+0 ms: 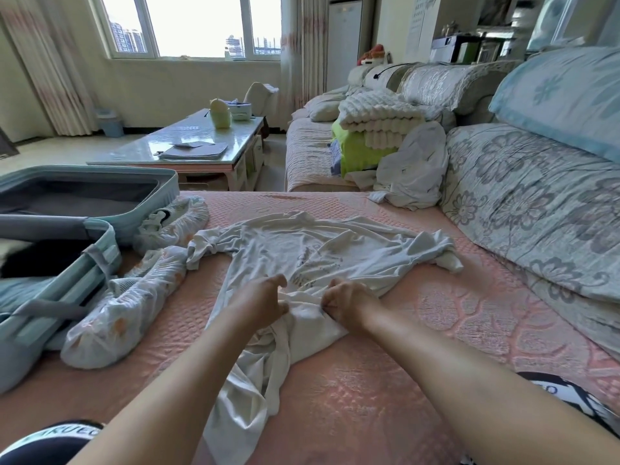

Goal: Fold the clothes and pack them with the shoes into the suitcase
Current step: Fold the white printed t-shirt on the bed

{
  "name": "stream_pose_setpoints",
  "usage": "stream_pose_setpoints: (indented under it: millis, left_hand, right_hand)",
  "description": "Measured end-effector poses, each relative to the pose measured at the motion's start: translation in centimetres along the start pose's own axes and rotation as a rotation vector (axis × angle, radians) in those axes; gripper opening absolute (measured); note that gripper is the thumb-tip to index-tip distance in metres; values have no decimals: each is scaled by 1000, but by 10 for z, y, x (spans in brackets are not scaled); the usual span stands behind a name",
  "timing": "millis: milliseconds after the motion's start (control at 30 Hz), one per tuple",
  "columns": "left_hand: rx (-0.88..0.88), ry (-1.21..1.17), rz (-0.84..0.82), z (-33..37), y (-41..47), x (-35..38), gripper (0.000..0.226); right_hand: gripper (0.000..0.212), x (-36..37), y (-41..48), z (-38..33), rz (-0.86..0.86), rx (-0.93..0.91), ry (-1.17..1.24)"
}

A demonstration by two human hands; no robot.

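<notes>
Pink quilted mattress cover (402, 380) fills the field. Open pale-blue hard-shell suitcase (100, 209) lies at 9 o'clock, resting on the cover. Crumpled white cotton T-shirt (302, 243) is spread at centre, one end trailing toward 6 o'clock. Two white printed bags (114, 317) lie between suitcase and T-shirt, at 8 to 9 o'clock; contents unclear. Both bare forearms enter from 6 o'clock and converge at centre. Left hand (261, 303) and right hand (345, 303), fingers curled, each pinch a bunched fold of the T-shirt, close together.
</notes>
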State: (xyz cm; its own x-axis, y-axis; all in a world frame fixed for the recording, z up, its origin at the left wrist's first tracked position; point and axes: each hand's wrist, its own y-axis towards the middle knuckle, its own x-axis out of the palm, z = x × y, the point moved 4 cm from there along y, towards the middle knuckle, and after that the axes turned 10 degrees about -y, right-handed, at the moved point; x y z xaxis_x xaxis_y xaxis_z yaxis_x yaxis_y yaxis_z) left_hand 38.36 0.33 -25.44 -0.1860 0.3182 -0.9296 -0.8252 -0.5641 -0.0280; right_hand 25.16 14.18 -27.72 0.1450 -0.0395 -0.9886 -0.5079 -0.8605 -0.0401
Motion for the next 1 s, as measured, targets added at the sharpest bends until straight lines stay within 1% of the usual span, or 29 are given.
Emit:
stream_pose_setpoints:
  millis: [33, 100, 133, 200, 267, 333, 367, 400, 433, 467, 500, 533, 567, 600, 633, 667, 700, 733, 800, 867, 900, 1000]
  left_hand:
    - [-6, 6, -21, -1, 2, 0, 31]
    - [-10, 28, -42, -1, 2, -2, 19]
    - [-3, 29, -30, 1, 2, -4, 13]
    - [52, -12, 40, 10, 0, -12, 8]
    - [100, -174, 83, 27, -7, -25, 5]
    - [144, -357, 48, 49, -15, -35, 10]
    - [166, -446, -15, 62, -21, -38, 12]
    - [176, -545, -120, 75, -28, -38, 12]
    - [171, -634, -273, 87, -36, -34, 11]
    - [147, -685, -471, 99, -47, -26, 9]
    - [110, -715, -706, 111, -58, -16, 10]
    - [84, -747, -945, 122, -71, -6, 13]
    - [94, -776, -1139, 133, -81, 2, 18]
    - [131, -802, -1254, 144, -87, 7, 20]
    - [166, -820, -1279, 153, -86, 12, 20]
    - [182, -831, -1225, 160, -81, 17, 18]
    - [181, -832, -1116, 167, -73, 21, 16]
    - [174, -820, -982, 172, -62, 24, 14]
    - [172, -746, -753, 179, -36, 31, 14]
    - [167, -662, -600, 187, -10, 39, 18]
    - [159, -627, -534, 191, 4, 43, 20]
    - [156, -603, -366, 202, 47, 57, 22]
  right_hand:
    - [14, -1, 2, 0, 53, 10, -9]
    - [11, -7, 3, 0, 140, 16, 38]
    - [9, -11, 2, 2, 172, 9, 97]
    - [6, -27, -2, 9, 235, 23, 302]
    - [7, -44, -11, 20, 269, 73, 467]
    - [15, -60, -22, 37, 277, 86, 451]
    - [21, -67, -30, 44, 250, 84, 430]
    - [26, -74, -40, 52, 195, 83, 416]
    - [28, -81, -51, 58, 113, 85, 381]
    - [27, -84, -64, 64, 0, 100, 294]
    - [23, -83, -75, 72, -125, 119, 170]
    - [18, -78, -85, 80, -260, 144, 55]
    - [14, -68, -95, 89, -403, 171, -25]
    - [16, -58, -103, 97, -527, 201, -57]
    - [20, -48, -109, 105, -611, 241, -24]
    - [22, -43, -114, 109, -654, 276, 61]
    - [23, -42, -117, 115, -640, 300, 143]
    - [27, -45, -116, 121, -578, 312, 207]
    - [34, -56, -107, 138, -364, 342, 258]
    - [32, -69, -98, 159, -150, 368, 175]
    - [32, -73, -93, 169, -70, 384, 113]
    - [30, -79, -79, 201, 85, 445, 62]
